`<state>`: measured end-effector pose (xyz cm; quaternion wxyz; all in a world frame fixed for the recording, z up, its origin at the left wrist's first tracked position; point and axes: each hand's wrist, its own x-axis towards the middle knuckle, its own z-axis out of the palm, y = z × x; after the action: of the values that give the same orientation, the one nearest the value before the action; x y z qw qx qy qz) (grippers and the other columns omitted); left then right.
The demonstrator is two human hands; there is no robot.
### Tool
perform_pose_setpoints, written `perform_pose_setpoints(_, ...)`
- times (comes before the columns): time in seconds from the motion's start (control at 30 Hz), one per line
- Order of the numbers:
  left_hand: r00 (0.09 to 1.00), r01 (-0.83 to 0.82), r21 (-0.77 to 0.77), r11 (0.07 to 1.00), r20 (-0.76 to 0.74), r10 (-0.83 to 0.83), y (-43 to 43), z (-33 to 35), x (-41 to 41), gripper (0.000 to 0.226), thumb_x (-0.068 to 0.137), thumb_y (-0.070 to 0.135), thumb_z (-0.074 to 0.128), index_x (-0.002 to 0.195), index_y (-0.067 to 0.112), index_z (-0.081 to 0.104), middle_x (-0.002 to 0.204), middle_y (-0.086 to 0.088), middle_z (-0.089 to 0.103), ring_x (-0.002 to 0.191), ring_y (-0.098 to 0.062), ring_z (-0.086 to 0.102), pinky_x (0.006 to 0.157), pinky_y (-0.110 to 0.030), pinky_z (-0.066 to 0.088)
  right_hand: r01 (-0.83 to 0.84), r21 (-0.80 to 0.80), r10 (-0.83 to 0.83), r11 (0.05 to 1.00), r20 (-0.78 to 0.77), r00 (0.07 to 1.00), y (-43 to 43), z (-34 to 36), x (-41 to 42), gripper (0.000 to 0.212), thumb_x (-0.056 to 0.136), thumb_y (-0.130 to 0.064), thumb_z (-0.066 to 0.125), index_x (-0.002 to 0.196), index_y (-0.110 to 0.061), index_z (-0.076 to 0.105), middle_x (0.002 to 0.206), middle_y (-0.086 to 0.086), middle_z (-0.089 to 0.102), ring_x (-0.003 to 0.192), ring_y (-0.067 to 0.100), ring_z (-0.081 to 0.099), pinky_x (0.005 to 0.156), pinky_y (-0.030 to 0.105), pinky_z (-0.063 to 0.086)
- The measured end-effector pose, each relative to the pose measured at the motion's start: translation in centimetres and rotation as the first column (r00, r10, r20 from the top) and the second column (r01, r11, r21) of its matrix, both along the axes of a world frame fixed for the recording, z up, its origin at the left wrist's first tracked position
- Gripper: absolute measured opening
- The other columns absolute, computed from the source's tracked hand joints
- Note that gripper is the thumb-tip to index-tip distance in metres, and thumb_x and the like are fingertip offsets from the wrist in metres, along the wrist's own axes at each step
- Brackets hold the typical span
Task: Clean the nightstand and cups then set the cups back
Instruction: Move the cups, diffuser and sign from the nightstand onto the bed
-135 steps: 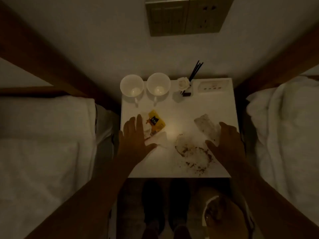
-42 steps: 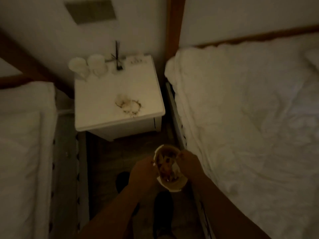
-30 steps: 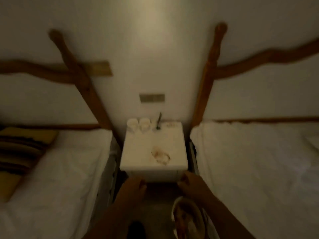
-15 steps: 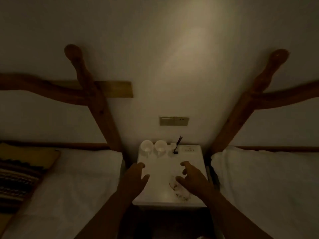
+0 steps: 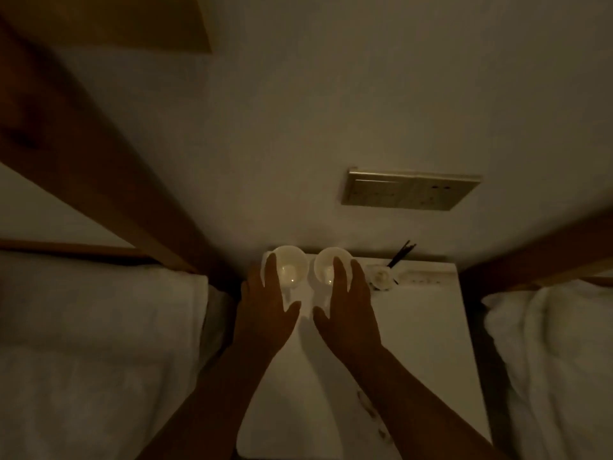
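Two white cups stand side by side at the back left of the white nightstand, against the wall. My left hand reaches over the left cup, fingers spread across its left rim and thumb near its handle. Over the right cup my right hand does the same, fingers on the right rim. Neither hand has closed around a cup. A brown stain shows on the nightstand beside my right forearm, partly hidden by the arm.
A small white holder with dark sticks and a flat white strip sit at the back right of the nightstand. White beds flank it left and right. A switch plate is on the wall.
I have stepped up close to the nightstand. Both hands have moved from the middle of the top to the two cups at the back. The wrappers seen earliest are gone from the top.
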<state>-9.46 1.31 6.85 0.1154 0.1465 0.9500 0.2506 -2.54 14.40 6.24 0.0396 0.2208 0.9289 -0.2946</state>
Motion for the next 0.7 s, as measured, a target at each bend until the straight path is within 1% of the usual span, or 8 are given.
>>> perform_pose_setpoints(0.03,0.999,0.005,0.008,1.0,-0.046,-0.005,0.6,-1.8,-0.9,0.092,0.078,0.042,0.07,0.149,0.015,0.02,0.149,-0.012,0.029,0.134,-0.029,0.036,0.108,-0.044,0.038,0.003,0.06,-0.002,0.998,-0.026,1.0,0.2,-1.7,-1.0,0.087,0.088,-0.036,0.06,0.153,-0.017,0.005,0.159,0.016,0.006,0.145,0.034,0.013,0.116,0.043,0.021)
perform_pose_setpoints(0.1,1.0,-0.001,0.021,1.0,-0.026,0.001,1.7,-4.1,-2.4,0.099,0.077,0.046,0.071,0.15,0.021,0.01,0.154,-0.01,0.017,0.139,-0.029,0.027,0.109,-0.046,0.036,0.034,0.126,-0.028,0.991,-0.053,0.998,0.8,-3.7,-2.6,0.086,0.087,-0.035,0.061,0.153,-0.015,0.009,0.158,0.019,0.009,0.143,0.036,0.017,0.113,0.047,0.028)
perform_pose_setpoints(0.17,0.999,0.001,0.022,1.0,0.037,-0.002,2.6,-6.1,-3.2,0.106,0.075,0.053,0.07,0.149,0.03,-0.002,0.156,-0.005,0.003,0.14,-0.03,0.02,0.106,-0.049,0.037,0.059,0.123,-0.057,0.991,-0.019,0.998,1.5,-5.3,-3.7,0.091,0.086,-0.038,0.065,0.153,-0.018,0.005,0.158,0.019,0.006,0.143,0.038,0.017,0.11,0.049,0.035)
perform_pose_setpoints(0.23,0.999,0.018,0.01,1.0,0.051,-0.018,3.2,-7.5,-3.7,0.109,0.073,0.058,0.07,0.148,0.034,-0.007,0.156,-0.003,-0.001,0.14,-0.032,0.02,0.104,-0.051,0.039,0.077,0.071,-0.08,0.994,0.031,0.996,2.2,-6.3,-4.3,0.098,0.083,-0.046,0.066,0.152,-0.023,0.001,0.158,0.016,0.002,0.144,0.037,0.014,0.109,0.05,0.036)
perform_pose_setpoints(0.4,0.99,-0.111,0.031,0.993,0.091,0.107,4.0,-8.9,-5.4,0.106,0.075,0.042,0.076,0.149,0.026,0.002,0.147,-0.01,0.021,0.127,-0.031,0.043,0.093,-0.044,0.052,0.07,-0.015,-0.07,0.997,-0.026,0.997,3.2,-7.2,-5.8,0.098,0.08,-0.035,0.072,0.153,-0.022,0.008,0.15,0.018,0.019,0.132,0.039,0.035,0.097,0.054,0.046)
perform_pose_setpoints(0.53,0.987,-0.143,0.046,0.989,0.077,0.139,3.2,-8.9,-4.9,0.09,0.077,0.033,0.073,0.146,0.017,0.018,0.138,-0.01,0.033,0.119,-0.026,0.048,0.091,-0.036,0.05,0.105,-0.055,-0.106,0.993,-0.014,0.994,3.2,-7.3,-6.5,0.097,0.074,-0.035,0.076,0.15,-0.023,0.016,0.143,0.017,0.03,0.125,0.037,0.044,0.094,0.053,0.048)
perform_pose_setpoints(0.63,0.987,-0.159,-0.011,0.987,0.003,0.159,-0.2,-7.9,-2.9,0.066,0.079,0.043,0.064,0.134,0.017,0.037,0.128,-0.006,0.046,0.111,-0.02,0.053,0.087,-0.025,0.041,0.018,-0.13,-0.03,0.991,-0.094,0.995,0.9,-6.5,-6.1,0.097,0.068,-0.049,0.073,0.146,-0.026,0.019,0.14,0.012,0.032,0.123,0.029,0.046,0.093,0.042,0.049)
perform_pose_setpoints(0.7,0.968,-0.25,-0.015,0.968,-0.032,0.249,-3.5,-7.3,-0.6,0.072,0.074,0.045,0.07,0.133,0.018,0.039,0.124,-0.006,0.049,0.108,-0.021,0.054,0.085,-0.027,0.043,-0.066,-0.134,0.05,0.989,-0.12,0.992,-1.5,-5.8,-5.6,0.094,0.067,-0.052,0.072,0.143,-0.026,0.022,0.136,0.007,0.036,0.115,0.024,0.05,0.084,0.03,0.049)
